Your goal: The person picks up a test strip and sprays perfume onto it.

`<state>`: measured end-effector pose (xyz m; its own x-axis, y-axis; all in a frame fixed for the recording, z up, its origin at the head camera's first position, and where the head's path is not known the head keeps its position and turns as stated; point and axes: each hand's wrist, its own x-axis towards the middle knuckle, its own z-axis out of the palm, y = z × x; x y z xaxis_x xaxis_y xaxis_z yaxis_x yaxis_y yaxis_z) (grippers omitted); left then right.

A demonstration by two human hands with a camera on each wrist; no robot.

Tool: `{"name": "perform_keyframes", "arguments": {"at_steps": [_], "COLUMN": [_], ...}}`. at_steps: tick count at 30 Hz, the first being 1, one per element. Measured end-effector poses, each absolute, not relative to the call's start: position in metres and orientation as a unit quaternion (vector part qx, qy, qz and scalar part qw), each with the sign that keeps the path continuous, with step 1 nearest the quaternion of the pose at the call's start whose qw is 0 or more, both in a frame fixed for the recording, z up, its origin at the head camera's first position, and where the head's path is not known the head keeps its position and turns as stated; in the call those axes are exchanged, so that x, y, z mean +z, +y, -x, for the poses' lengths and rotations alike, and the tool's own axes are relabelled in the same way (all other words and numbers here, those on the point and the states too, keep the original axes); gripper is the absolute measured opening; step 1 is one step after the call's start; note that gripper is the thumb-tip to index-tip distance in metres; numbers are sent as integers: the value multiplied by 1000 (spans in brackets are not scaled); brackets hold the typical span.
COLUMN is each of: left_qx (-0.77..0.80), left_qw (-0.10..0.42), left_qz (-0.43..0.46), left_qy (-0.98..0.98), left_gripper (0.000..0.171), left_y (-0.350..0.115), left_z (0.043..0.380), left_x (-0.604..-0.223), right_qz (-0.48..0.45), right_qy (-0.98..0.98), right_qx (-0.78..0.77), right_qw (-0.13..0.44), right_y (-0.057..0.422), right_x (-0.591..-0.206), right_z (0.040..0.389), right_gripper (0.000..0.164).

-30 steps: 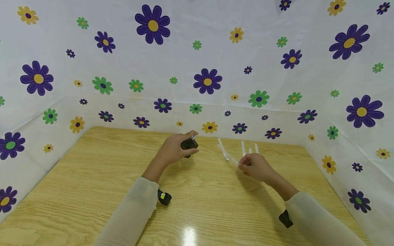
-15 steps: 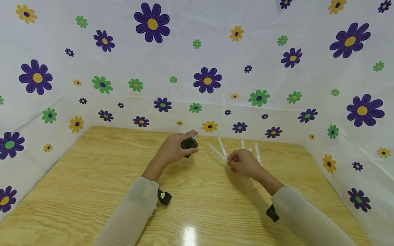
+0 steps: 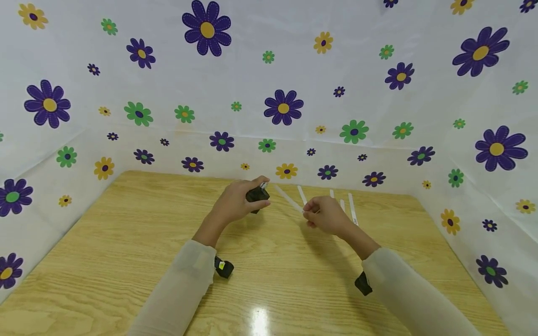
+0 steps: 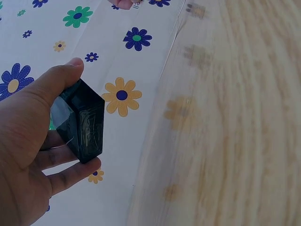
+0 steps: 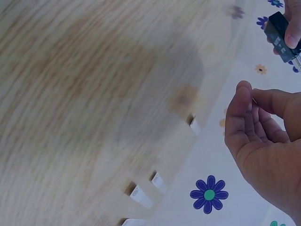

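In the head view my left hand (image 3: 229,203) holds a dark, faceted perfume bottle (image 3: 257,196) with a silvery neck, off the table near its back edge. The left wrist view shows the bottle (image 4: 89,125) tilted, thumb on one end and fingers along the other. My right hand (image 3: 329,217) pinches one end of a thin white paper strip (image 3: 289,197) between thumb and forefinger. The strip's free end points up and left, just right of the bottle's neck. From the right wrist, the pinching hand (image 5: 263,136) shows clearly, but the strip itself is hidden.
Several more white strips lie at the back of the wooden table (image 3: 168,233), among them a labelled strip (image 3: 353,210) and another strip (image 3: 301,194) behind my right hand. A white flowered cloth (image 3: 235,84) stands along the back and both sides. Black wrist devices (image 3: 224,268) hang under both sleeves.
My right hand has moved left with its strip, bringing the free end close to the bottle's neck and uncovering more of the strips on the right. The left hand has barely moved.
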<state>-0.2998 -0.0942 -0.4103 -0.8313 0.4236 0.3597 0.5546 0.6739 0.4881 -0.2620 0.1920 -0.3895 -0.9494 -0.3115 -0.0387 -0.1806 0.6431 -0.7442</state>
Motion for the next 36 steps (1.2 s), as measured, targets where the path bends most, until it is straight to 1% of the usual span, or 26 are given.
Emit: {"name": "perform_keyframes", "arguments": {"at_steps": [10, 17, 23, 36], "left_qx": [-308, -317, -320, -320], "left_qw": [113, 106, 107, 76], "left_qz": [271, 258, 268, 271], "left_qy": [-905, -906, -902, -905], "left_gripper": [60, 58, 58, 55], "left_y": [-93, -93, -94, -94], "left_z": [302, 303, 302, 303], "left_x": [-412, -414, -415, -416], "right_qz": [139, 135, 141, 146], "right_qy": [895, 890, 882, 879], "right_qx": [-417, -429, -444, -448], "right_qw": [76, 77, 75, 74], "right_y": [186, 185, 183, 181], "right_x": [-378, -379, -379, -378], "right_z": [263, 264, 262, 261], "right_gripper": [11, 12, 12, 11]}}
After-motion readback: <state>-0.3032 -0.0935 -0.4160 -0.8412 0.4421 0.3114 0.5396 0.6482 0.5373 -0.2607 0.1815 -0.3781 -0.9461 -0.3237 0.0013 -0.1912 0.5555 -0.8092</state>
